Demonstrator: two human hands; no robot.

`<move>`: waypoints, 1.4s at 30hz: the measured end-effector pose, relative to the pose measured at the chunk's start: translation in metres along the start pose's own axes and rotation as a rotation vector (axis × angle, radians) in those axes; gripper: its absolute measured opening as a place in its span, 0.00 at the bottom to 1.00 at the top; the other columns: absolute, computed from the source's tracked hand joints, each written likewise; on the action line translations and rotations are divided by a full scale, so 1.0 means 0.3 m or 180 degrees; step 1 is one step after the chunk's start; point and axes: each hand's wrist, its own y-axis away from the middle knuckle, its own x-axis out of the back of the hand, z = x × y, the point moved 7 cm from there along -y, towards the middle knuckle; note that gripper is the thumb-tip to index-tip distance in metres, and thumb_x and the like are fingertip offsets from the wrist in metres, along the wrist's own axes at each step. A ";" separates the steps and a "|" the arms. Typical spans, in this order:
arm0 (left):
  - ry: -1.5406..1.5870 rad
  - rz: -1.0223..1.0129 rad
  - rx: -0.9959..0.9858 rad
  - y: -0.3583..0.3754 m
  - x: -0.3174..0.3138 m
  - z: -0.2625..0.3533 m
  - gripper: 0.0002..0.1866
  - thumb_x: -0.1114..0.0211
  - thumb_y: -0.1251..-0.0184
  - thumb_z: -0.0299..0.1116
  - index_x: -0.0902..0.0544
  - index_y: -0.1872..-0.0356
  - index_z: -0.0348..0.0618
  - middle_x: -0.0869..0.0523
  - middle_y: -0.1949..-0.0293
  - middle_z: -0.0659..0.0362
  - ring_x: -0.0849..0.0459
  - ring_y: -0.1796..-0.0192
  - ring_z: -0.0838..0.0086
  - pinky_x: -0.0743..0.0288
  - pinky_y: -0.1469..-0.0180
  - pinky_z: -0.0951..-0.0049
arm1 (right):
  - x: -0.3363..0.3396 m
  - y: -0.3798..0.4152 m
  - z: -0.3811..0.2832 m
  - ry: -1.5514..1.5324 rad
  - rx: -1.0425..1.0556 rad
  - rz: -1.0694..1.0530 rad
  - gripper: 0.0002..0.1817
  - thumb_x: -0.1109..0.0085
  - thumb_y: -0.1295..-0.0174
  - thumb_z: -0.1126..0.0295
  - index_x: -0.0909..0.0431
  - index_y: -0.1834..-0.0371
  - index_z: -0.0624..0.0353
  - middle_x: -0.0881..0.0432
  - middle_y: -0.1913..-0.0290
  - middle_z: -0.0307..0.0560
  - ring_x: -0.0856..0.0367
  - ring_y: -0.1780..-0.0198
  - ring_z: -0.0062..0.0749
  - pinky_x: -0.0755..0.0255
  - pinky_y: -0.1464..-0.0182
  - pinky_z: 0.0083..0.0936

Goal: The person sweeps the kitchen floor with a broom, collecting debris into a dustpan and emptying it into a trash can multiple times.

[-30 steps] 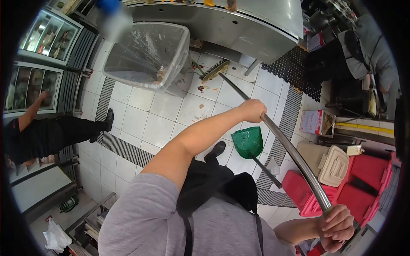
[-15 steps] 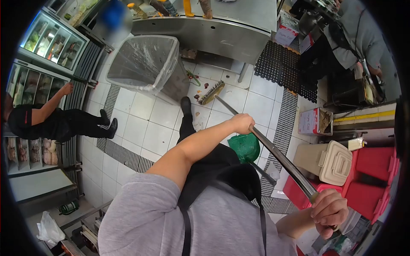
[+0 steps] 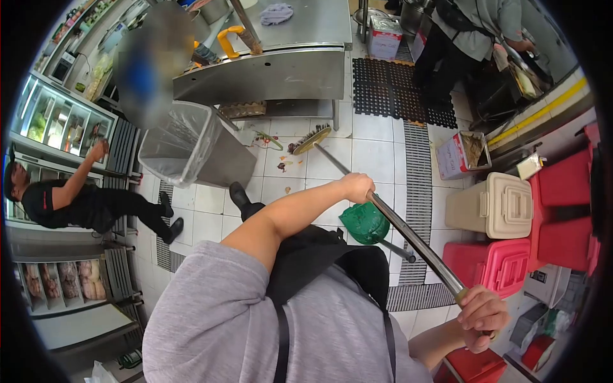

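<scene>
A long metal broom handle (image 3: pixel 415 240) runs diagonally across the view. My left hand (image 3: pixel 356 188) is wrapped round its middle, and my right hand (image 3: pixel 483 315) grips its upper end at the lower right. At the far end, the broom head (image 3: pixel 311 140) rests bristles down on the white tiles. Food scraps (image 3: pixel 281 166) lie on the floor beside it, with a green strip (image 3: pixel 269 140) near the bin. Close to my body, a green dustpan (image 3: pixel 365 223) with a dark handle lies on the floor.
A lined grey bin (image 3: pixel 223 156) stands left of the scraps, by a steel counter (image 3: pixel 281 76). A person in black (image 3: pixel 96 198) is at the left fridges; another in grey (image 3: pixel 469 32) works at the upper right. Beige (image 3: pixel 504 205) and red tubs (image 3: pixel 491 265) stand at the right.
The view has shifted, so bin and counter sit further left. The broom head is now closer to the counter's base. The person at the left has stepped and raised an arm. Both hands keep their hold.
</scene>
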 end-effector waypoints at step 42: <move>0.0837 0.0960 0.0417 0.355 0.037 -0.815 0.16 0.41 0.50 0.43 0.25 0.84 0.40 0.24 0.79 0.47 0.25 0.70 0.51 0.31 0.65 0.56 | -0.843 -0.414 0.621 0.0302 -0.1374 -0.0622 0.10 0.57 0.52 0.74 0.31 0.89 0.58 0.30 0.91 0.37 0.32 0.89 0.22 0.32 0.74 0.23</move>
